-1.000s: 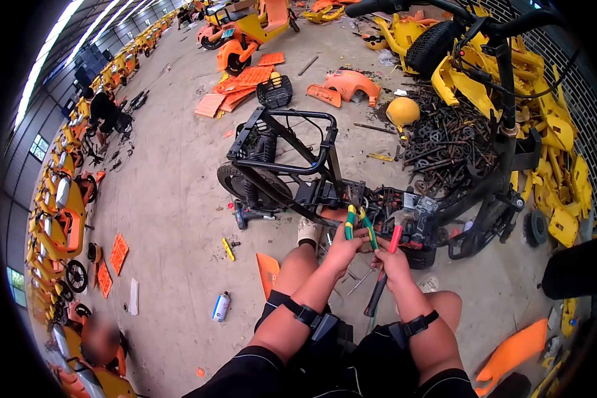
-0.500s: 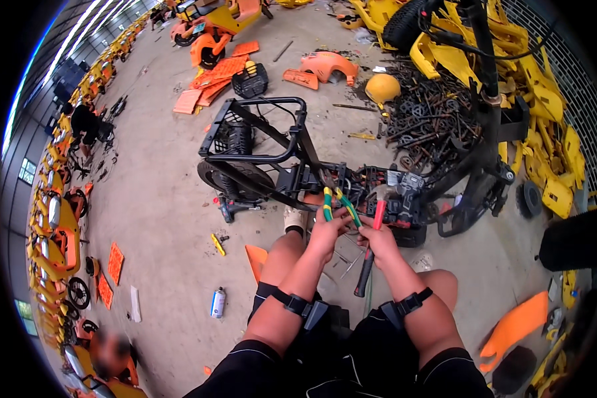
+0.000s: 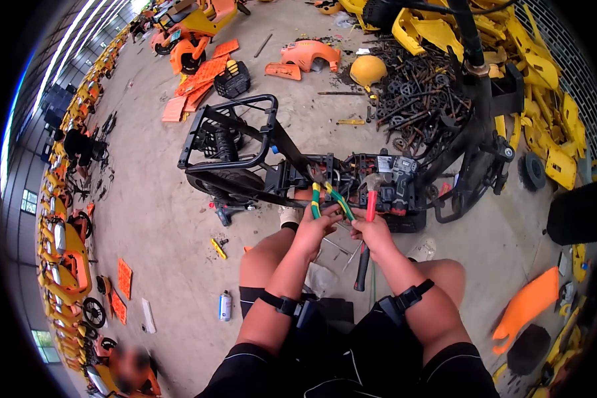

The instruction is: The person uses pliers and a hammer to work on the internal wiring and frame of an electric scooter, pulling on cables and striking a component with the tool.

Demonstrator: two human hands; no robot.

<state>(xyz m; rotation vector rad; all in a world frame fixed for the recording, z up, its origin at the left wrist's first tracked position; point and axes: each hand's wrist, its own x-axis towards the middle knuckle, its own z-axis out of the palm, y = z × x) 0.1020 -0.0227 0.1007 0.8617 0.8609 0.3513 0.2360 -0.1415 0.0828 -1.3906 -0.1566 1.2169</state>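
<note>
A pair of pliers [image 3: 339, 201] with green-and-yellow handles stands spread in front of me, its jaws down among the parts of a black scooter frame [image 3: 282, 142]. My left hand [image 3: 312, 233] is closed round the left handle. In my right hand [image 3: 373, 233] is a hammer [image 3: 371, 203] with a red shaft and black grip, its metal head pointing away from me; the same fingers also hold the pliers' right handle. Exactly what the jaws grip is too small to make out. A cordless drill [image 3: 402, 180] rests on the frame right of the hammer head.
A heap of dark metal parts [image 3: 421, 99] and yellow panels [image 3: 550, 113] lie beyond the frame. On the floor are a spray can [image 3: 225, 306], a yellow utility knife [image 3: 219, 249] and an orange panel [image 3: 527, 305]. Scooters [image 3: 66, 259] line the left; people are among them.
The view has shifted, so the frame and floor items sit differently in the picture. Both hands keep their hold on the pliers and hammer; the pliers' handles look about as far apart.
</note>
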